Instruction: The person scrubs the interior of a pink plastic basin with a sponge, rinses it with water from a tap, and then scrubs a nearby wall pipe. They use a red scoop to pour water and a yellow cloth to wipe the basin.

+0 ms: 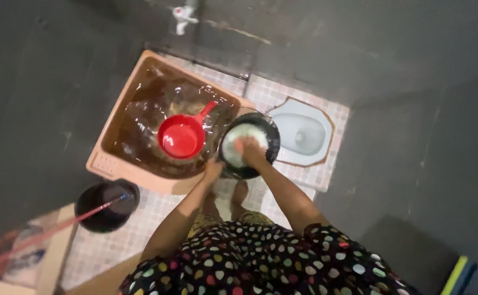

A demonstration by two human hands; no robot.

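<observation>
A black round pan (270,136) with whitish foam inside is held over the tiled floor. My left hand (213,168) grips its near-left rim. My right hand (250,150) presses down inside the pan on the foamy surface; whether it holds a sponge is hidden. Just left of the pan stands a tiled water basin (105,161) full of water, with a red dipper (182,136) floating in it.
A squat toilet (304,134) is set in the floor right of the pan. A black bucket (107,205) with a red-handled stick stands at the lower left. A tap (183,16) sticks out of the dark wall above. My feet (225,199) stand on the small tiles.
</observation>
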